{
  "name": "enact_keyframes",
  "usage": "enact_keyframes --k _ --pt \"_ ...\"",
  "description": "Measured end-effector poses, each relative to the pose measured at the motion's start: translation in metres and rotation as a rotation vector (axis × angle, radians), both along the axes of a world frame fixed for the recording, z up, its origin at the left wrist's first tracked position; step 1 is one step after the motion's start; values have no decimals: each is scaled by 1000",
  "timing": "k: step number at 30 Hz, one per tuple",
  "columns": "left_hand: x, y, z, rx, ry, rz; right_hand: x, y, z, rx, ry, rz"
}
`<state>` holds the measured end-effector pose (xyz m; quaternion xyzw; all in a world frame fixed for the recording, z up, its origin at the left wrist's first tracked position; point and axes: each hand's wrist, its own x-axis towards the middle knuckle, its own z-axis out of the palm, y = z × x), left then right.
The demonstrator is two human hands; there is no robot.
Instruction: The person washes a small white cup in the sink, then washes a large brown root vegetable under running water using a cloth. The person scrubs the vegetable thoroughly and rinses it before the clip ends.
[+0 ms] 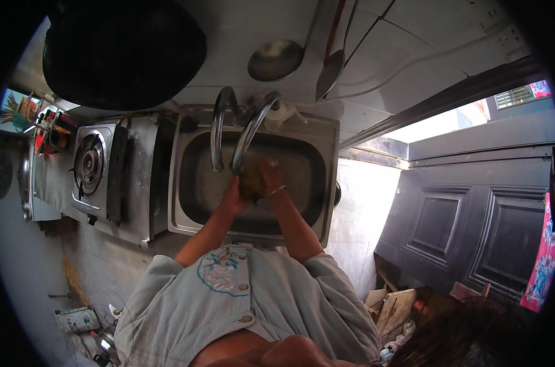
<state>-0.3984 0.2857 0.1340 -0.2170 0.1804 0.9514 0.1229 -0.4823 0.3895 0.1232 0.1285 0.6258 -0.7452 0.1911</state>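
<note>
Both of my hands are low in a stainless steel sink basin [300, 183]. My left hand [235, 197] grips the left side of a rounded, yellowish-green item [251, 182], possibly a squash, with a small dark tip at its near end. Against its right side my right hand [272, 174] is curled, a bracelet [278, 190] around the wrist. Dim light hides the item's surface detail and my fingertips. Two curved chrome faucet spouts [254, 133] arch over the basin, one ending just above the item. I cannot tell whether water runs.
A white pump bottle [276, 118] stands behind the basin. On the wall hang a black wok [121, 55], a metal ladle [275, 59] and a spatula [330, 73]. Left is a gas stove [91, 167]; right, a dark panelled door [461, 225]. Wooden boards [392, 312] lean behind me.
</note>
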Motion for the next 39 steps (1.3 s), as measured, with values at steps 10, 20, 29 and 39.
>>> enact_keyframes --k 10,20,29,39 --pt "-10 0 19 -525 527 -218 70 -20 67 620 1004 51" --pt "0 22 7 -349 93 43 28 -3 5 466 487 197" --pt "4 23 -15 16 183 79 38 -13 54 958 802 654" --pt "11 -11 -71 -304 389 -51 87 -13 59 691 899 203"
